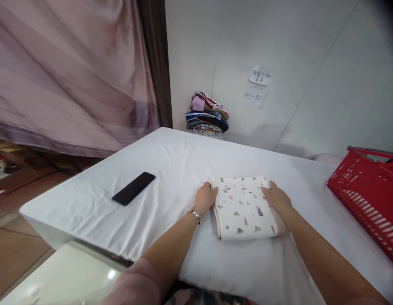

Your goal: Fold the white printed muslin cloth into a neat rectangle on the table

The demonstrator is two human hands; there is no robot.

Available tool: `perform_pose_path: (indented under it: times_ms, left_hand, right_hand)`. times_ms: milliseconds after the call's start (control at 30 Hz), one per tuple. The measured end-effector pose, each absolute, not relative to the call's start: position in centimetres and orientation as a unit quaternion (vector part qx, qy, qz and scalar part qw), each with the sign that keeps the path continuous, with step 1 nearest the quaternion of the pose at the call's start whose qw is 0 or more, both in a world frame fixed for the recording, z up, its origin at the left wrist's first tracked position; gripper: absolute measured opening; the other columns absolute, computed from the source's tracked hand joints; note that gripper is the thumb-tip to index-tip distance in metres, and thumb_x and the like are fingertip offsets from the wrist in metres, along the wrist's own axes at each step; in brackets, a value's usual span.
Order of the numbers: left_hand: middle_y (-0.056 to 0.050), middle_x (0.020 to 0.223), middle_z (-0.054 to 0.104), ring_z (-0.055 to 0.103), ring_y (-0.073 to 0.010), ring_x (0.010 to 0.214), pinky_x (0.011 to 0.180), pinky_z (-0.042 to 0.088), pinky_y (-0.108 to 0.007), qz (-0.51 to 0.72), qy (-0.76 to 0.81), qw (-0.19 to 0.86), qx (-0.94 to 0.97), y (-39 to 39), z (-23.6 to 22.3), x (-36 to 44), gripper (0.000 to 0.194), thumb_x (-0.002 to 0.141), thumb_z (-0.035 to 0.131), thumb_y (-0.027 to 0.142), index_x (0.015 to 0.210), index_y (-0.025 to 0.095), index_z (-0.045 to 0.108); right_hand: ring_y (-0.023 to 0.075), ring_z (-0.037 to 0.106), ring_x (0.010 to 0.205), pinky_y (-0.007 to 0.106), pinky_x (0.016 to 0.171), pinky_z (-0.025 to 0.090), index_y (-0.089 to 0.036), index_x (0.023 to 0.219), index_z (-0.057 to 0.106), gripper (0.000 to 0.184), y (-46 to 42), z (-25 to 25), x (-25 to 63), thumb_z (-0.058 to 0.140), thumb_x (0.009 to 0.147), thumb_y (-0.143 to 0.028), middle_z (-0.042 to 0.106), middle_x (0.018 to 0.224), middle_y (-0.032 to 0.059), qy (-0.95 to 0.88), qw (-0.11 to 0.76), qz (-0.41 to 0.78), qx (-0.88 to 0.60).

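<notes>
A folded white cloth (242,212) with small printed leaf and starfish shapes lies on the white-covered table (180,163). My left hand (205,199) grips its left edge near the far corner, thumb on top and the other fingers partly hidden by the layers. At the opposite edge, my right hand (278,198) holds the cloth in the same way, with its thumb resting over the print. A silver bracelet (195,216) circles my left wrist. The stacked layers of the cloth show along its left side.
A black phone (134,188) rests on the table to the left. The red plastic basket (368,195) stands at the right edge. Behind the table is a pile of folded fabrics (207,114) against the wall. A pink curtain (75,76) hangs at left.
</notes>
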State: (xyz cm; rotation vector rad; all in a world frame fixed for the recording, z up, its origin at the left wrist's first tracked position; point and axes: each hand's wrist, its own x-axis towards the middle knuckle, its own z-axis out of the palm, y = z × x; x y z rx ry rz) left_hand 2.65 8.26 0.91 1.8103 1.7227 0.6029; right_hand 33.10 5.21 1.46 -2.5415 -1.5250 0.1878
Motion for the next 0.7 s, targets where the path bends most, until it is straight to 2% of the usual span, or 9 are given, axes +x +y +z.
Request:
perform_pose_path:
  times_ms: [133, 233, 333, 500, 700]
  left_hand:
    - [-0.010, 0.093, 0.067, 0.062, -0.0209, 0.084, 0.068, 0.042, -0.027, 0.270, 0.629, 0.338, 0.646, 9.1, 0.2, 2.3, 0.040, 0.080, 0.051, 0.046, 0.107, 0.017, 0.052]
    - [-0.009, 0.092, 0.068, 0.063, -0.0194, 0.081, 0.068, 0.043, -0.026, 0.292, 0.615, 0.385, 0.623, 9.7, -0.2, 2.0, 0.047, 0.078, 0.054, 0.046, 0.114, 0.016, 0.050]
    - [-0.007, 0.091, 0.068, 0.062, -0.0160, 0.069, 0.061, 0.044, -0.025, 0.298, 0.603, 0.427, 0.604, 10.0, -0.5, 1.7, 0.040, 0.078, 0.057, 0.042, 0.109, 0.017, 0.055]
    - [-0.004, 0.086, 0.066, 0.058, -0.0109, 0.058, 0.053, 0.043, -0.021, 0.321, 0.589, 0.447, 0.592, 10.0, -0.7, 1.7, 0.030, 0.077, 0.059, 0.034, 0.102, 0.017, 0.057]
    - [-0.003, 0.079, 0.066, 0.058, -0.0112, 0.057, 0.052, 0.042, -0.022, 0.321, 0.588, 0.444, 0.595, 10.1, -0.7, 1.7, 0.028, 0.076, 0.058, 0.030, 0.101, 0.017, 0.058]
  right_hand:
    - [0.0304, 0.044, 0.119, 0.043, 0.096, 0.035, -0.014, 0.133, 0.041, 0.054, 6.1, 2.4, 30.7, 0.039, 0.085, -0.039, 0.051, 0.127, 0.0159, -0.607, 0.141, -0.034, -0.782]
    - [0.0235, 0.046, 0.118, 0.037, 0.101, 0.033, -0.016, 0.123, 0.052, 0.043, 7.7, 2.7, 27.0, 0.039, 0.085, -0.034, 0.054, 0.126, 0.0104, -0.671, 0.231, 0.014, -0.704]
    - [0.0203, 0.052, 0.111, 0.036, 0.098, 0.037, -0.019, 0.113, 0.060, 0.036, 9.6, 2.6, 22.5, 0.043, 0.082, -0.027, 0.060, 0.117, 0.0072, -0.714, 0.276, 0.096, -0.637]
    - [0.0203, 0.053, 0.107, 0.036, 0.096, 0.038, -0.018, 0.108, 0.063, 0.032, 11.9, 2.2, 17.7, 0.049, 0.079, -0.019, 0.061, 0.113, 0.0082, -0.771, 0.263, 0.143, -0.563]
    - [0.0178, 0.057, 0.092, 0.032, 0.086, 0.042, -0.020, 0.096, 0.066, 0.025, 13.1, 2.0, 16.8, 0.051, 0.077, -0.015, 0.064, 0.099, 0.0056, -0.784, 0.226, 0.164, -0.555]
